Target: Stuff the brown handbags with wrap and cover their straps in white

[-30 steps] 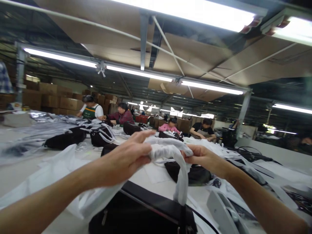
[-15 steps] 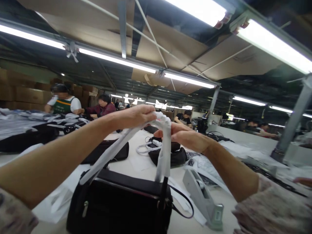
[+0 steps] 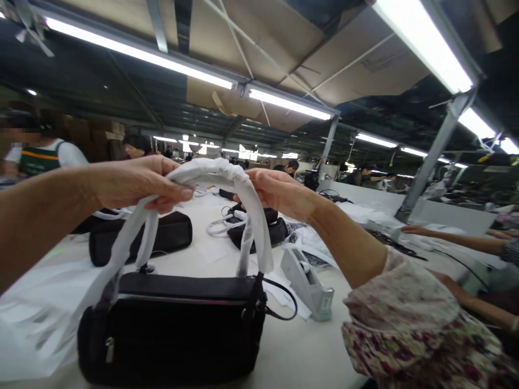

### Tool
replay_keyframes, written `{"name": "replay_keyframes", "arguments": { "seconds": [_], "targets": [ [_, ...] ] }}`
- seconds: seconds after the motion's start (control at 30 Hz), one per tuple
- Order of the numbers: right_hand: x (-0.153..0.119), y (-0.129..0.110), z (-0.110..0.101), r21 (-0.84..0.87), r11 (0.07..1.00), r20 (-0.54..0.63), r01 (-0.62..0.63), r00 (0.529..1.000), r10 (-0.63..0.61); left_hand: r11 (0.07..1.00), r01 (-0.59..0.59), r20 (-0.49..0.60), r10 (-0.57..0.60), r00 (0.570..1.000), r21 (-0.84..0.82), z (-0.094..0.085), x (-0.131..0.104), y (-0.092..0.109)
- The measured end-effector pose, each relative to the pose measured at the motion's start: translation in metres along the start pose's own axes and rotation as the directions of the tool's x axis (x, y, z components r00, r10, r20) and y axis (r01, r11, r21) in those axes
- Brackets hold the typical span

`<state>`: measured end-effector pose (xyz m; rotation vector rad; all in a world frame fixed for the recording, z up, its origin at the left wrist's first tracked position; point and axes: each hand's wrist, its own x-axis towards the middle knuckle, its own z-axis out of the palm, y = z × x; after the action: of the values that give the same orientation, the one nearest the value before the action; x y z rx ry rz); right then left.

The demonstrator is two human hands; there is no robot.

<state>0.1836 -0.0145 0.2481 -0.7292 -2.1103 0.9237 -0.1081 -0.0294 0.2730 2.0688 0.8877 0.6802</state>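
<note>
A black handbag (image 3: 174,329) with a zip along its top stands on the table in front of me. White wrapping covers its two raised handles (image 3: 211,168), which arch above it. My left hand (image 3: 150,181) is closed on the left side of the arch, thumb in front and fingers curled beneath. At the right shoulder of the arch, my right hand (image 3: 275,192) is closed around the handles, its fingertips partly hidden behind them. A thin black strap (image 3: 290,294) loops out from the bag's right end.
A grey tape dispenser (image 3: 306,283) stands right of the bag. Farther back lie other black bags (image 3: 140,237) (image 3: 263,229). White wrapping sheets (image 3: 36,319) cover the table at left. A co-worker's arm (image 3: 458,235) reaches in at right; people (image 3: 44,154) work behind.
The handles now form a wider, rounder arch. My left hand has moved left along them, away from my right hand. The view has swung to the right.
</note>
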Motion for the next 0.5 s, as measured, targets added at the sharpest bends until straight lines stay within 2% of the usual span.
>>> {"name": "replay_keyframes", "arguments": {
  "seconds": [0.03,0.07,0.13,0.2,0.3,0.37,0.4,0.5],
  "targets": [
    [-0.015,0.017,-0.004,-0.031,0.993,-0.056,-0.113,0.992,0.111,0.997,-0.011,0.021,0.013,1.0,-0.078,-0.005,-0.003,-0.002],
    [-0.033,0.037,-0.004,-0.156,0.943,-0.133,-0.293,0.953,0.274,0.989,-0.023,0.04,0.029,0.999,-0.148,-0.011,-0.005,-0.003],
    [-0.074,0.083,0.003,-0.281,0.828,-0.145,-0.485,0.875,0.463,0.963,-0.026,0.074,0.047,0.996,-0.267,-0.022,-0.006,-0.006],
    [-0.115,0.132,0.02,-0.397,0.688,-0.134,-0.607,0.78,0.611,0.933,-0.001,0.081,0.032,0.996,-0.359,-0.031,-0.003,-0.012],
    [-0.162,0.191,0.049,-0.508,0.519,-0.215,-0.688,0.684,0.697,0.894,0.017,0.007,-0.016,1.0,-0.448,-0.037,0.01,-0.023],
    [-0.178,0.215,0.061,-0.529,0.473,-0.267,-0.705,0.667,0.696,0.882,-0.008,-0.055,-0.02,0.998,-0.471,-0.036,0.021,-0.03],
    [-0.182,0.223,0.064,-0.529,0.474,-0.283,-0.704,0.673,0.684,0.883,-0.024,-0.082,-0.016,0.997,-0.468,-0.034,0.026,-0.032],
    [-0.181,0.236,0.062,-0.491,0.552,-0.278,-0.674,0.722,0.634,0.892,-0.032,-0.117,-0.023,0.993,-0.451,-0.027,0.032,-0.035]
  ]
}}
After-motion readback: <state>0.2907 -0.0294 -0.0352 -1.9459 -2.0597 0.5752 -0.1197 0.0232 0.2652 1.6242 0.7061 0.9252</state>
